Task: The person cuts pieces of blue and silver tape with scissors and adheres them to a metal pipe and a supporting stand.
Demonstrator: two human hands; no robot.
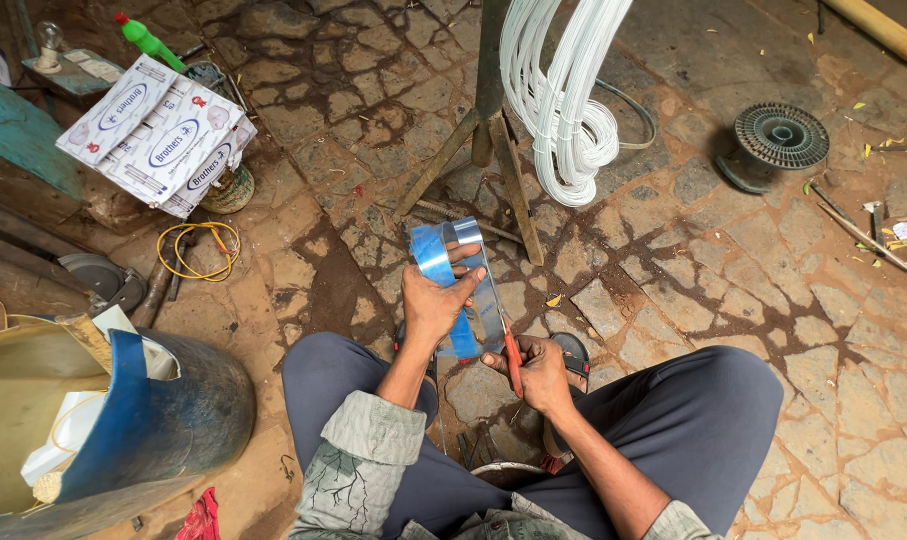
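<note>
1. Stone-paved floor [734,260], cracked and dusty, w/ clutter all round us; we sit low, knees apart, looking down btwn them.
2. Our left hand [432,300] grips a shiny metal strip [444,258] that has blue film on it. Fingers wrapped round it, thumb pressed across the front, strip bent over the top of the hand and hanging down toward our lap.
3. Our right hand [539,370] is clenched round red-handled snips [511,352]. Blades point up along the strip's right edge, touching or just beside it; can't tell if they're biting in.
4. Nearby: a coil of white wire [564,110] hangs from a metal stand [494,120] just past the strip. Yellow wire loop [199,250] lies to the left, printed cartons [159,135] beyond it, a blue drum [154,420] at our left knee, and a dark spool [779,140] well apart on the right.
5. Risks, as we judge them: the cut edge is prob. sharp and our left thumb sits close to the blades, so a slip could nick it. The strip is springy and held at one spot only, so it could twist and pull the cut off line. Offcuts could drop onto our legs.
</note>
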